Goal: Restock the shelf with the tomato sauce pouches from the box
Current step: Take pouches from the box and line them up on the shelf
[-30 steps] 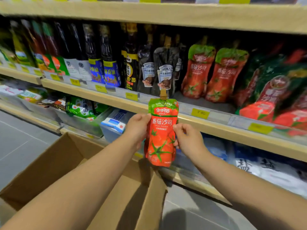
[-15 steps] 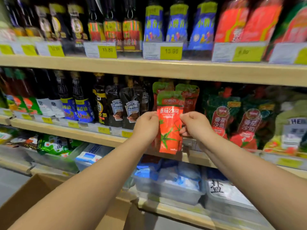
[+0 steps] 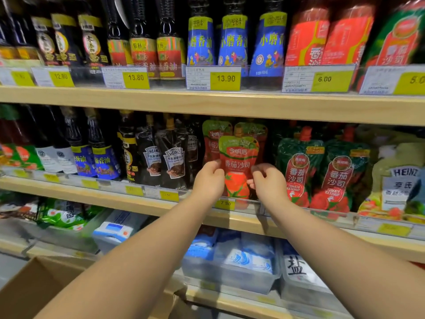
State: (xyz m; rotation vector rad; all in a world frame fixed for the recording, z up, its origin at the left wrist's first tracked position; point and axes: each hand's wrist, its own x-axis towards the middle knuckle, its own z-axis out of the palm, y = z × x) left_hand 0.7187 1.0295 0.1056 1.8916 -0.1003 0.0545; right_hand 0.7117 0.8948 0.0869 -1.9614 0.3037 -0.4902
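The red and green tomato sauce pouch has moved from above the cardboard box onto the wooden middle shelf; left hand and right hand still pinch its sides, so placing is nearly done.

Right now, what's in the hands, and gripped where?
One tomato sauce pouch, upright at the shelf front. The left hand pinches its left edge and the right hand its right edge, both about mid-height.
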